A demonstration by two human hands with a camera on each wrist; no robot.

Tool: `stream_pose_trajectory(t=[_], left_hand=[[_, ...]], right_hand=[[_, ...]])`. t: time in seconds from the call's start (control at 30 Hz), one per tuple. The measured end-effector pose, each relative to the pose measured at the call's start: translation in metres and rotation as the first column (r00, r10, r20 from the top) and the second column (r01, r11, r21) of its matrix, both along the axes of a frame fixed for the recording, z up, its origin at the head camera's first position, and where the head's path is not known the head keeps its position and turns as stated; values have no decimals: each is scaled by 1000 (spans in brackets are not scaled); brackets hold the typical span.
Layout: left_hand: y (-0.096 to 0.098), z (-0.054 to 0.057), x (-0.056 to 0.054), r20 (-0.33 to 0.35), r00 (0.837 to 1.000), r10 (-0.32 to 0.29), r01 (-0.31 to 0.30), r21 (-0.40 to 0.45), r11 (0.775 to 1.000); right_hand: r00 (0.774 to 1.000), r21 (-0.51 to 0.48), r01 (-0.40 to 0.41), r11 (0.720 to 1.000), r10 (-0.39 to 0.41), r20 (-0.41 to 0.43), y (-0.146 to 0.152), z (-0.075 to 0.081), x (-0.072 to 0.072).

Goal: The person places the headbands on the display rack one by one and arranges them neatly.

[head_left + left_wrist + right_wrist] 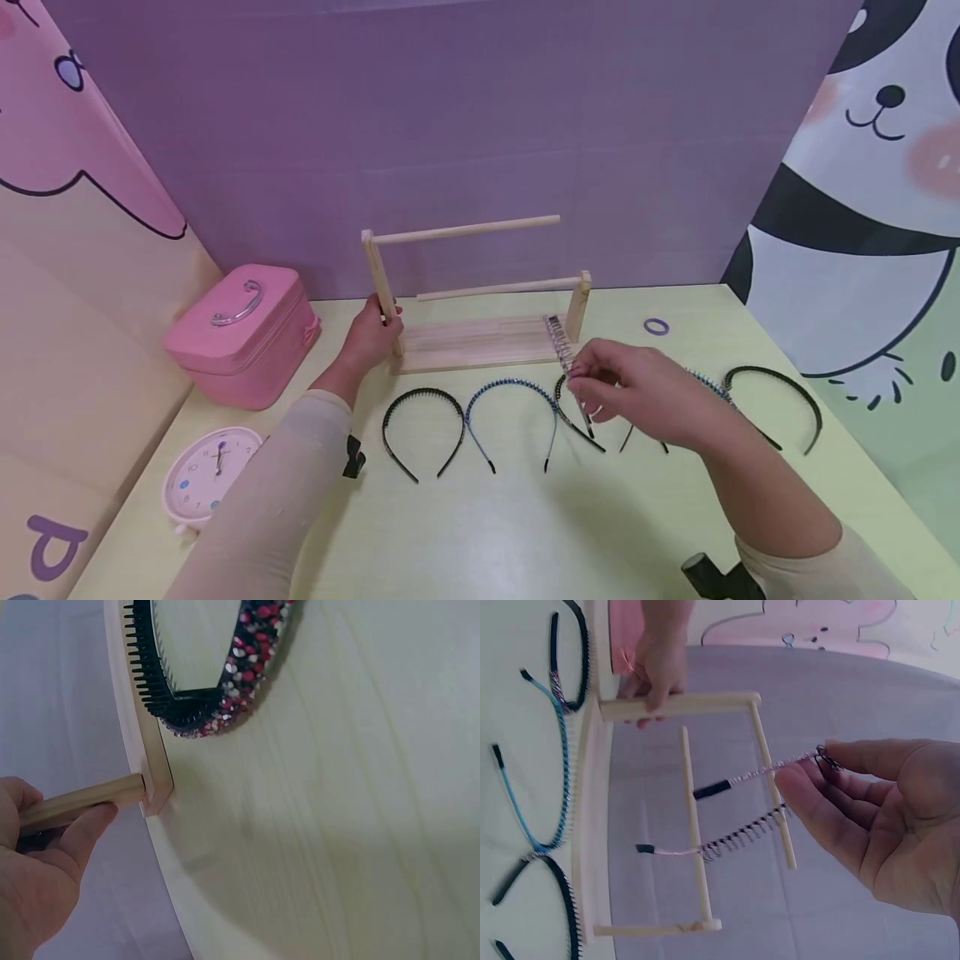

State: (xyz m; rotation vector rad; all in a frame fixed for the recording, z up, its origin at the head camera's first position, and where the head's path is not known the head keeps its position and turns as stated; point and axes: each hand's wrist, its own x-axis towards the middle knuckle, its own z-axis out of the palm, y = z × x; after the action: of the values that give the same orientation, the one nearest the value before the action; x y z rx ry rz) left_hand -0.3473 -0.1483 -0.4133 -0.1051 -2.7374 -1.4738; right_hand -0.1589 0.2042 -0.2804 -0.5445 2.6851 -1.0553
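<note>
Beige sleeves (270,500) foremost, the right hand (637,387) pinched a toothed headband (558,338).
The left hand (369,335) clamped its fingers round the wooden rack's upright (379,271).

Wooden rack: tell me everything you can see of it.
The wooden rack looks like pale wood with grain showing. Its flat base board carries a taller-looking left upright and a right upright. From each top a slim rod runs toward the other side, its far end free. It stands upright on the table, before the purple backdrop. The left hand grips the left upright; whether the headband in the right hand touches the rack is unclear.
</note>
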Motion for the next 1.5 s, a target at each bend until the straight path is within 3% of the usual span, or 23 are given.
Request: stream_pose_trajectory(t=[0.13, 0.33, 0.63, 0.77, 0.93, 1.13, 1.4, 1.5], left_hand=[[1, 0, 0, -2, 1000, 24, -24, -2, 1000], [2, -2, 1, 20, 999, 28, -28, -11, 1000], [3, -4, 1, 37, 999, 20, -21, 17, 1000], [3, -6, 1, 40, 999, 1, -2, 22, 1000], [3, -9, 2, 45, 999, -15, 14, 17, 1000], [4, -11, 2, 45, 999, -6, 5, 24, 1000], [4, -9, 4, 57, 998, -2, 1, 10, 1000], [4, -8, 5, 50, 999, -3, 3, -2, 1000]], right_hand=[[991, -48, 95, 994, -100, -93, 9, 10, -16], [945, -162, 228, 960, -258, -199, 16, 15, -43], [859, -252, 328, 910, -399, -321, 14, 12, -86], [828, -286, 319, 904, -412, -381, 10, 9, -103], [825, -344, 255, 904, -389, -411, 1, 4, -119], [860, -427, 173, 888, -347, -373, -18, -2, -132], [871, -413, 134, 901, -306, -385, -52, -6, -138], [888, -421, 117, 899, -285, -361, -63, -7, -140]])
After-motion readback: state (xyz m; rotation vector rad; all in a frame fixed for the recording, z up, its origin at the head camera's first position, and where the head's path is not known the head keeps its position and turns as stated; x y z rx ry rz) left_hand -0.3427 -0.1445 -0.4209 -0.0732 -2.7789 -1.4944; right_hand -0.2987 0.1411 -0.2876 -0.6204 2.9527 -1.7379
